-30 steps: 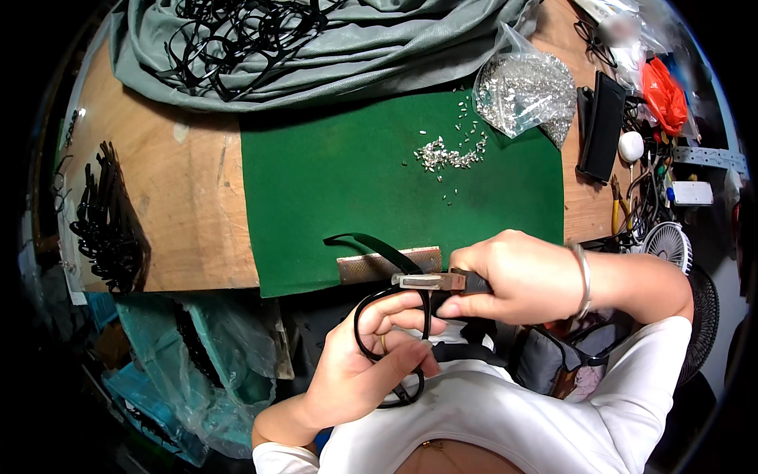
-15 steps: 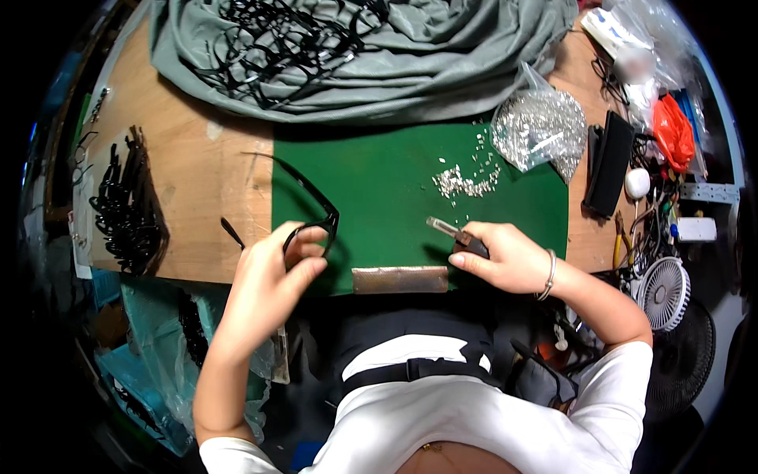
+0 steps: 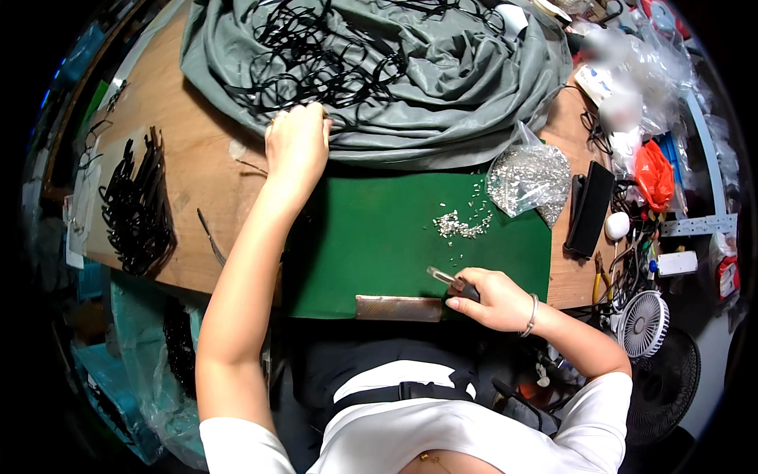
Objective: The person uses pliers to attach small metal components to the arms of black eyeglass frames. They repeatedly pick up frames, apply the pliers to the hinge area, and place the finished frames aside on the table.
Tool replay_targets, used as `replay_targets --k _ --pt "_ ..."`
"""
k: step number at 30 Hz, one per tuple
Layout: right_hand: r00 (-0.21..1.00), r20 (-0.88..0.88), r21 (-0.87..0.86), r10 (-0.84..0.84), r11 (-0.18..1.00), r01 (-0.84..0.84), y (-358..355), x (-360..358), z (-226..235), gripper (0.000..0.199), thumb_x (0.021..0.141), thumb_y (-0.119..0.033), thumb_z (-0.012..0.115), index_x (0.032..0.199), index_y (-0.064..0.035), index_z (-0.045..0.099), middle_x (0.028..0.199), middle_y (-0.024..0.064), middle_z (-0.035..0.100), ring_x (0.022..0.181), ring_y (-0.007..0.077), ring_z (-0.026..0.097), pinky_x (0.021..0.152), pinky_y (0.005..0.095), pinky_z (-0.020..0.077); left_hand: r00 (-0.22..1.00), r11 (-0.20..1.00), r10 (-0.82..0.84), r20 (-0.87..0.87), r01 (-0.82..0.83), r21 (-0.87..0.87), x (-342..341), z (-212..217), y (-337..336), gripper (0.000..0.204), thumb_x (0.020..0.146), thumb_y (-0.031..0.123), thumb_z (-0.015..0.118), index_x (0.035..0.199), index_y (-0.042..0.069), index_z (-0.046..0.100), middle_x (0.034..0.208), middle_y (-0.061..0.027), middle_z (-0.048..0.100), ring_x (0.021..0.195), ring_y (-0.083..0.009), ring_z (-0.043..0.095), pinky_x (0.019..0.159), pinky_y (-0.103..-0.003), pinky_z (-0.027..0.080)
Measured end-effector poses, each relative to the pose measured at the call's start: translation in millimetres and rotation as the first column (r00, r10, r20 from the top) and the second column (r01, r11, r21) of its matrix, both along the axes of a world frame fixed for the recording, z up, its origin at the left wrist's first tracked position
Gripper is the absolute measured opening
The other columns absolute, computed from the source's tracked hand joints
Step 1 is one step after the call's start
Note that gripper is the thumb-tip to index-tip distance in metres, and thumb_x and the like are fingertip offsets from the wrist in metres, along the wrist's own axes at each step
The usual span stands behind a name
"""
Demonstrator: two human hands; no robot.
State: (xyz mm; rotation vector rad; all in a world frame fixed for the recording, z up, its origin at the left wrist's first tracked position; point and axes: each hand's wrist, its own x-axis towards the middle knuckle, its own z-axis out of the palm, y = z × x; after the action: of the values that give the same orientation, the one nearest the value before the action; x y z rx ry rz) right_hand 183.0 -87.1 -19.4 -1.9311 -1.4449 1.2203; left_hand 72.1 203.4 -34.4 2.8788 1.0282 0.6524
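- Since the earlier frame, the left hand [image 3: 296,142] has stretched away from the green mat [image 3: 379,237] to the far side of the counter [image 3: 166,110], and the black glasses frame it held over the mat's left corner is no longer seen in it.
- That left hand now rests at the near edge of the grey cloth [image 3: 442,103], fingers curled down onto the heap of black glasses frames [image 3: 324,55] piled there; whether it pinches one I cannot tell.
- Nearer the body, the right hand [image 3: 493,299] has stayed at the near right part of the mat, closed around a small screwdriver [image 3: 452,280] with a dark handle and a metal tip pointing left and away.
- Just left of the right hand, a brownish metal strip [image 3: 399,308] lies along the mat's near edge.
- A scatter of small silver screws [image 3: 459,225] sits on the mat, farther out than the right hand.
- A clear bag of silver parts [image 3: 527,178] stands at the mat's far right corner.
- Right of the mat lie a black case [image 3: 591,209] and, beyond the near edge of the counter, a small white fan [image 3: 643,324].
- On the left of the counter, a row of black temple arms [image 3: 138,209] lies well apart from both hands.
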Motion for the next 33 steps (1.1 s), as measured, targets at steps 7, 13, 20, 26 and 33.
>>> replay_targets --k 7,13,20,26,33 --pt "0.846 0.532 0.158 0.036 0.977 -0.141 -9 -9 3 0.039 0.067 -0.01 0.061 0.102 0.0011 0.047 0.099 0.0122 0.046 0.077 0.0265 0.054 0.069 0.0347 0.0422 0.766 0.38 0.198 0.611 0.515 -0.768 -21 78 -82 0.018 0.089 0.018 0.043 0.082 0.002 0.048 0.068 -0.0089 0.057 0.06 -0.0132 0.056 0.055 -0.024 0.044" --pt "0.878 0.474 0.232 -0.066 0.971 -0.052 -17 0 5 0.042 0.064 -0.007 0.062 0.104 0.0003 0.047 0.097 0.0128 0.047 0.079 0.0266 0.053 0.067 0.035 0.0429 0.651 -0.109 0.555 0.518 0.674 -0.73 -74 94 -144 0.045 0.075 0.012 0.063 0.098 -0.001 0.025 0.078 -0.0256 0.058 0.045 -0.0215 0.057 0.05 -0.031 0.052" --pt "0.923 0.356 0.221 -0.149 0.973 0.071 8 14 -29 0.021 0.066 -0.006 0.059 0.085 -0.0032 0.051 0.076 0.0123 0.05 0.072 0.0301 0.053 0.065 0.037 0.0441 0.76 0.016 0.435 0.484 0.531 -0.847 -76 55 -195 0.079 0.069 -0.009 0.061 0.127 0.003 0.009 0.102 -0.0193 0.054 0.067 -0.0084 0.055 0.068 -0.02 0.044" --pt "0.857 0.507 0.224 -0.09 0.974 -0.03 15 12 -36 0.021 0.065 -0.005 0.059 0.084 -0.0027 0.05 0.077 0.0126 0.05 0.071 0.0307 0.053 0.064 0.0379 0.0436 0.687 0.081 0.289 0.667 0.677 -0.732 -75 42 -192 0.097 0.063 -0.013 0.062 0.131 0.01 -0.004 0.106 -0.0208 0.048 0.07 -0.0093 0.055 0.067 -0.021 0.045" --pt "0.98 -0.044 0.245 -0.196 0.948 0.201 11 -3 19 0.012 0.069 -0.004 0.059 0.078 -0.0007 0.052 0.073 0.0118 0.052 0.065 0.027 0.054 0.059 0.0335 0.0435 0.747 0.295 0.163 0.644 0.586 -0.754 -57 29 -201 0.092 0.066 -0.014 0.058 0.132 0.006 -0.003 0.112 -0.018 0.045 0.08 -0.0137 0.057 0.076 -0.025 0.046"
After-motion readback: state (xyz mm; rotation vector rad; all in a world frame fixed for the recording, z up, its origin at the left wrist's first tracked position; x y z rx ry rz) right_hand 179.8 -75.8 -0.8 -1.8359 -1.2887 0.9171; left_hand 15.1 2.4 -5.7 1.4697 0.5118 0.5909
